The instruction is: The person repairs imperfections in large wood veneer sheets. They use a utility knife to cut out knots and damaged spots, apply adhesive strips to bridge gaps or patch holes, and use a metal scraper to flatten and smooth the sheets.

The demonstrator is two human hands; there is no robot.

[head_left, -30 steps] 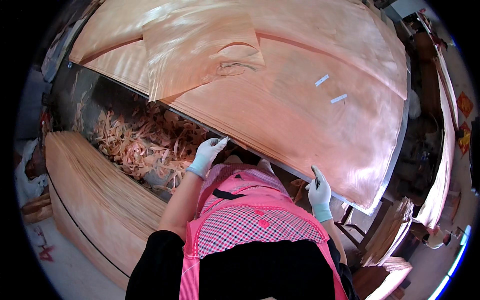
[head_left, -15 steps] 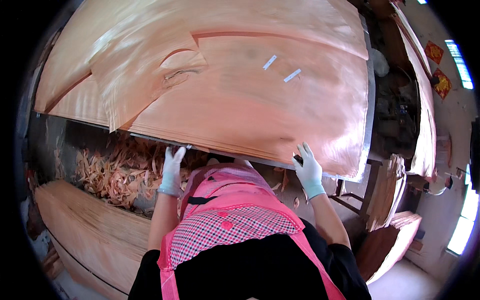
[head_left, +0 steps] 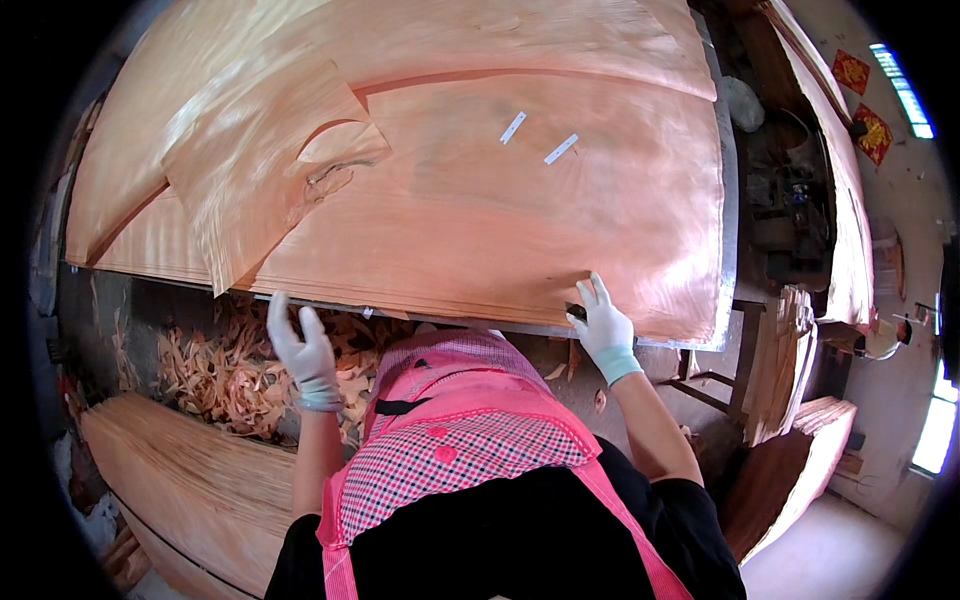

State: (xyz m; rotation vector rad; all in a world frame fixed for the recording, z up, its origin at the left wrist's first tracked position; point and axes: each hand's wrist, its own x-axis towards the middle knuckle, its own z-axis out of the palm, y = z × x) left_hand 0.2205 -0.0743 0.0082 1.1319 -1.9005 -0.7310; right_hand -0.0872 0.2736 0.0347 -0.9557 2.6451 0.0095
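Observation:
A stack of thin wood veneer sheets (head_left: 520,235) covers the table in front of me. On the top sheet lie two short white strips of tape (head_left: 513,128). A loose veneer piece (head_left: 240,190) with a curved gap and a torn, dark-edged split overlaps the left part. My left hand (head_left: 300,350), in a white glove, hovers just off the stack's front edge with fingers apart, holding nothing. Over the front right of the sheets, my gloved right hand (head_left: 607,328) grips a small dark object (head_left: 576,312) by the thumb; its kind is too small to make out.
Veneer scraps (head_left: 230,370) are heaped under the table on the left. A bundled veneer stack (head_left: 190,480) stands at my lower left. To the right are a dark stool frame (head_left: 715,385), upright veneer pieces (head_left: 780,370) and another bundle (head_left: 790,480).
My left hand has moved left along the table edge, its fingers spread. My right hand has shifted slightly left and keeps the dark object. The view has turned a little.

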